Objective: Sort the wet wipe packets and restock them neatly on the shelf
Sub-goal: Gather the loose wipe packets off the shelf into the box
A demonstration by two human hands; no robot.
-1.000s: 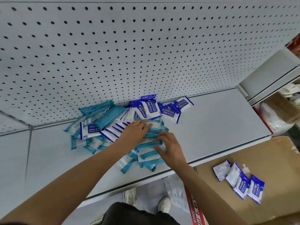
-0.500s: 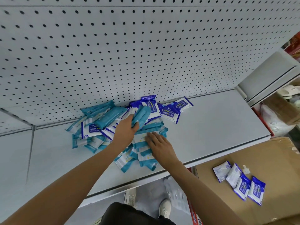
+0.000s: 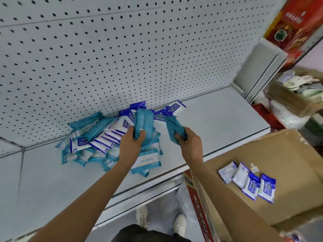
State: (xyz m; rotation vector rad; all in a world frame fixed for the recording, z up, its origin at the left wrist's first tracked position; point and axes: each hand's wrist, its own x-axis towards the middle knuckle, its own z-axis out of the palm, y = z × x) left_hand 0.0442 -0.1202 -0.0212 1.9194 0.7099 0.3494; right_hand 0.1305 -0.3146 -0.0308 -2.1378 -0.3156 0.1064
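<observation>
A jumbled pile of wet wipe packets (image 3: 97,138), teal ones and blue-and-white ones, lies on the grey shelf (image 3: 218,119) against the pegboard back. My left hand (image 3: 131,142) grips a teal packet (image 3: 144,122) upright above the pile's right side. My right hand (image 3: 189,142) holds another teal packet (image 3: 172,127) just right of the pile, lifted off the shelf. A blue-and-white packet (image 3: 173,108) lies at the back right of the pile.
A cardboard box (image 3: 288,163) stands at the lower right with several blue-and-white packets (image 3: 250,180) on its flap. A red box (image 3: 293,27) sits on the neighbouring shelf at top right. The shelf's right half is bare. My shoes show below the shelf edge.
My right hand has lifted a teal packet out of the pile and moved right. My left hand has raised its teal packet higher. The view has shifted left and down.
</observation>
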